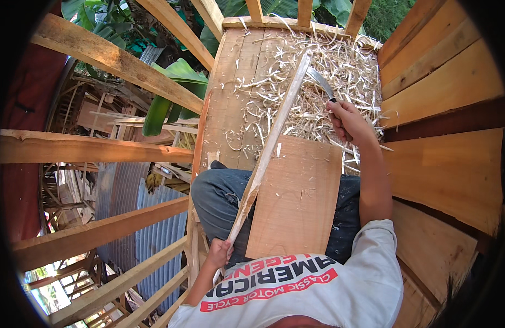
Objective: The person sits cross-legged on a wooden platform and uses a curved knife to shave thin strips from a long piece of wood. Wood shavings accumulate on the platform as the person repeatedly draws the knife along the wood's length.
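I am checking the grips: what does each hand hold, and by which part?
The left hand grips the long wooden strip at its near end. The right hand holds the curved knife by its handle.

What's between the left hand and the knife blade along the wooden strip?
Head view: only the bare wooden strip, crossing the flat board on the lap from left hand to knife blade.
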A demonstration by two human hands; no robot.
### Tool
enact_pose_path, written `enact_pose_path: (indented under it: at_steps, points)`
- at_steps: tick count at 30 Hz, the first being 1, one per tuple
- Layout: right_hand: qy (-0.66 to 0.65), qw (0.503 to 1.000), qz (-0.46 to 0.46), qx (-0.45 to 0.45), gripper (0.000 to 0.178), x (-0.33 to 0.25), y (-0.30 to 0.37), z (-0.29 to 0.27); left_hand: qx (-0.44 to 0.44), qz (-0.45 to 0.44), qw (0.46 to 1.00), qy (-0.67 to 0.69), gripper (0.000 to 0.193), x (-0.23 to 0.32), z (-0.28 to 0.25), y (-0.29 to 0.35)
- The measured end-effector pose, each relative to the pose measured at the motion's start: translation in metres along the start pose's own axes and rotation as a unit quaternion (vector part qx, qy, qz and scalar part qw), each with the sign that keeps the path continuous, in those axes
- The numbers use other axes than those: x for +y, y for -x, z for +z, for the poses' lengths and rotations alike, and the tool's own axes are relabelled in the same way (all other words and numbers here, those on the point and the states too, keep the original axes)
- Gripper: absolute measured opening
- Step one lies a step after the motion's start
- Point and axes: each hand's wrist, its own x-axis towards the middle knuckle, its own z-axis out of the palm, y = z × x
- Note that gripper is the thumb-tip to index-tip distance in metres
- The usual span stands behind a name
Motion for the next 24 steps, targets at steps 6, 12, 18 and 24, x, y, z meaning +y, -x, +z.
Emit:
enact_pose_path:
  at_steps: [6,12,18,24]
  points:
    - [-0.104,0.989,-0.107,-0.012,0.024,0.003,-0.002,-0.001,-0.012,0.031,0.999,0.003,0.067,0.004,0.0,0.002]
    - [-0.198,0.947,-0.207,0.143,0.019,0.009,-0.007,0.003,-0.007,0.03,1.0,0.001,0.067,0.001,-0.001,0.0]
    - [-0.063,0.967,-0.165,-0.185,0.014,-0.006,0.019,0.0,-0.003,0.035,0.999,-0.016,0.066,0.006,0.001,0.004]
    - [-0.068,0.985,-0.154,-0.037,0.021,0.002,0.008,0.004,0.011,0.018,0.999,-0.036,0.064,0.013,0.005,0.007]
